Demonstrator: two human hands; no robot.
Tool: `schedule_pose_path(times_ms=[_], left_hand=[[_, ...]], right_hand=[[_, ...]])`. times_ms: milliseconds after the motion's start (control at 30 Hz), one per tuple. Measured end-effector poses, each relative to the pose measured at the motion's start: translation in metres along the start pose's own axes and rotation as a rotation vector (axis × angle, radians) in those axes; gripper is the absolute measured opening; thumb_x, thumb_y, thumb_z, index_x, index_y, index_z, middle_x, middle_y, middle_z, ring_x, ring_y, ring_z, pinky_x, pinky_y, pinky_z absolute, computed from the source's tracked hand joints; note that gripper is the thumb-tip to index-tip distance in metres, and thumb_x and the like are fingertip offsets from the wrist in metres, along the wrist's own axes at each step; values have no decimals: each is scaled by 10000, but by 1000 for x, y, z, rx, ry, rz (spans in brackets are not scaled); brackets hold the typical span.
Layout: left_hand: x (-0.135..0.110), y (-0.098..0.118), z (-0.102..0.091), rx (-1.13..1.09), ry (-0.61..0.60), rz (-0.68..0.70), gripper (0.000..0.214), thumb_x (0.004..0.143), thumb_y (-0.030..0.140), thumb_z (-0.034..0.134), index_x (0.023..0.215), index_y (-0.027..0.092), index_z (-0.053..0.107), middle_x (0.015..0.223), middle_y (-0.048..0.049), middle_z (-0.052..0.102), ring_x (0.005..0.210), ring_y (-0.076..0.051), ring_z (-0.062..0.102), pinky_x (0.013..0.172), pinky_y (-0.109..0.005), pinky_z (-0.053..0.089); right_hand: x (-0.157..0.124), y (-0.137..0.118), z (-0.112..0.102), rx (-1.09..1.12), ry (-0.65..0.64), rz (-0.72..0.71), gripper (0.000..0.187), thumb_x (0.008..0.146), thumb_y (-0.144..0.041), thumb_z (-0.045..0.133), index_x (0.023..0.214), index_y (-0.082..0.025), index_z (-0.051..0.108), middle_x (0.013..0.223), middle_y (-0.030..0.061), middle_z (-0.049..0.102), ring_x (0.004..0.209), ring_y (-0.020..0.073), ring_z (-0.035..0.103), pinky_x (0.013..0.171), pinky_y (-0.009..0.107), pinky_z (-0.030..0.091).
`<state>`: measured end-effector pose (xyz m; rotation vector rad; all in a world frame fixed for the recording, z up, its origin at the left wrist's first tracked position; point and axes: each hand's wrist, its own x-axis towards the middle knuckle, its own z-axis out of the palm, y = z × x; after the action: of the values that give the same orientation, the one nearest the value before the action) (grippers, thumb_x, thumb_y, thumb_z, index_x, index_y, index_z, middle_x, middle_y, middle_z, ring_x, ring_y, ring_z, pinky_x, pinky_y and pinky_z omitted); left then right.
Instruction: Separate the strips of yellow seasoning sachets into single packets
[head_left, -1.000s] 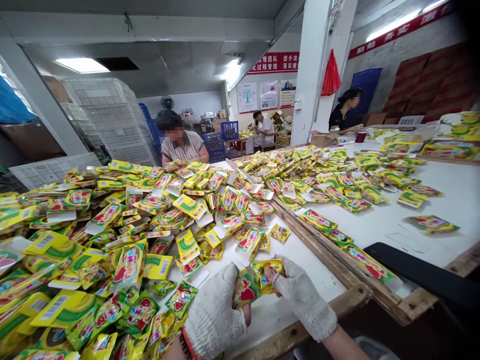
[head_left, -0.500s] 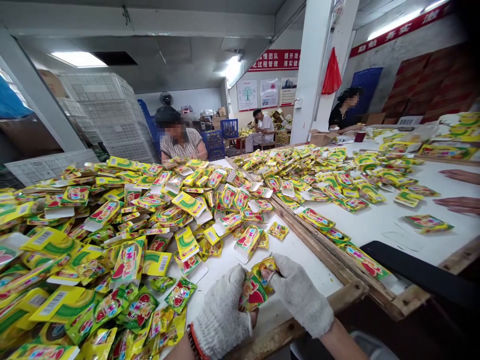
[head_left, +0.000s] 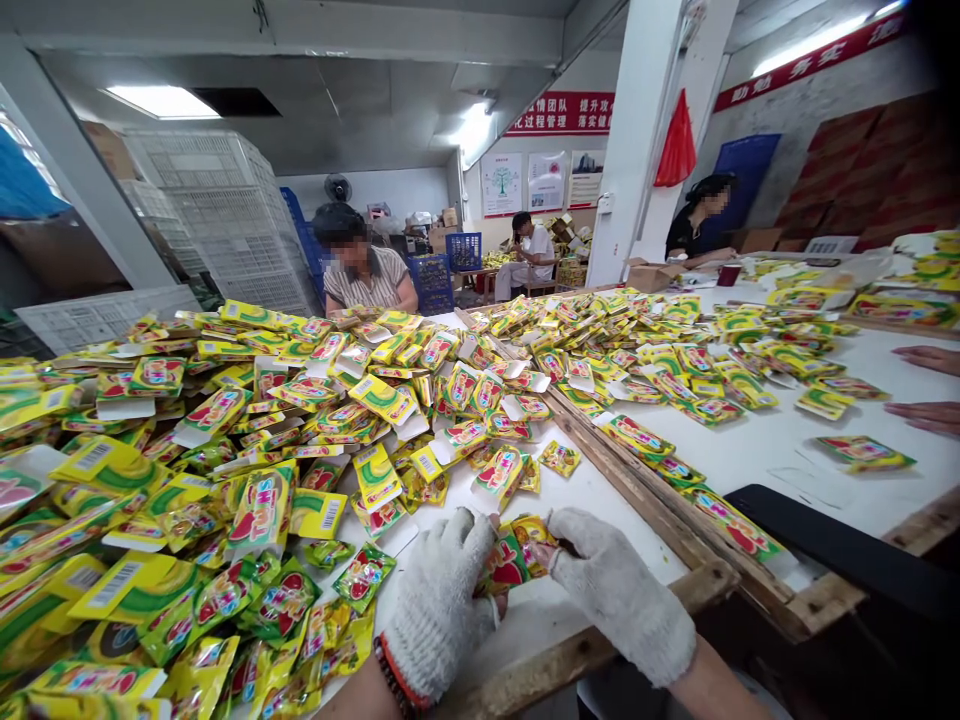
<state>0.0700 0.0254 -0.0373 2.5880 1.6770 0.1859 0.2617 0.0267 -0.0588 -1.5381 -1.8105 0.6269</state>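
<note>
My left hand (head_left: pixel 439 605) and my right hand (head_left: pixel 619 595), both in white knit gloves, pinch a small red-and-yellow foil sachet (head_left: pixel 511 556) between them, just above the white table top (head_left: pixel 540 610). The sachet is partly hidden by my fingers. A beaded bracelet and a red glove cuff show on my left wrist. A large heap of yellow-green sachets (head_left: pixel 262 510) with white tabs lies immediately left of my left hand. A loose green sachet (head_left: pixel 365 577) lies close beside that glove.
A raised wooden rail (head_left: pixel 645 500) divides the table, with more sachets scattered beyond it. A black strip (head_left: pixel 832 535) lies along the right edge. A co-worker's hands (head_left: pixel 926 400) rest at the right, and several seated people, stacked crates and cartons stand behind.
My hands have turned the sachet slightly and my left glove has risen a little. The view has tilted slightly. A co-worker's hands have come in at the right edge since the oldest frame.
</note>
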Motion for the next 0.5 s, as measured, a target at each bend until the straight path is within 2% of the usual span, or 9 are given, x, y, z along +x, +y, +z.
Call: schedule_pose_path(times_ms=[100,167,233,400,500], left_hand=[[-1,5,-2,-44,-5,21,613,725,297,603,1311,259,427,1155,-73,553,977,-260,549,820,-379,470],[-2,4,1,-40,18,53,606,737,267,577,1322,259,419,1145,-71,558,963,-251,547,825,-381,463],[-3,1,3,-32,36,69,615,725,241,572,1321,259,419,1144,-72,556,963,-256,542,830,-391,459],[0,0,3,-81,38,58,597,707,223,569,1292,220,450,1147,-89,548,971,-271,537,819,-401,470],[0,6,-1,-113,32,124,630,662,166,577,1281,225,475,1092,-85,569,920,-261,545,782,-393,471]], right_hand=[[0,-2,-3,-73,8,1,155,753,-132,476,624,-183,547,716,55,636,684,162,555,652,264,400],[1,-5,-2,-18,-126,55,169,744,-120,465,605,-182,540,637,30,615,607,140,552,580,237,387],[2,-5,-2,152,-298,116,157,747,-131,460,628,-179,550,569,-8,579,505,109,536,500,205,368],[-5,-1,-8,462,-418,202,211,823,-344,485,741,-169,568,461,-43,542,350,73,428,403,176,341],[-12,-9,-8,621,-634,162,279,819,-436,508,764,-166,553,452,-35,555,325,68,405,379,169,331]])
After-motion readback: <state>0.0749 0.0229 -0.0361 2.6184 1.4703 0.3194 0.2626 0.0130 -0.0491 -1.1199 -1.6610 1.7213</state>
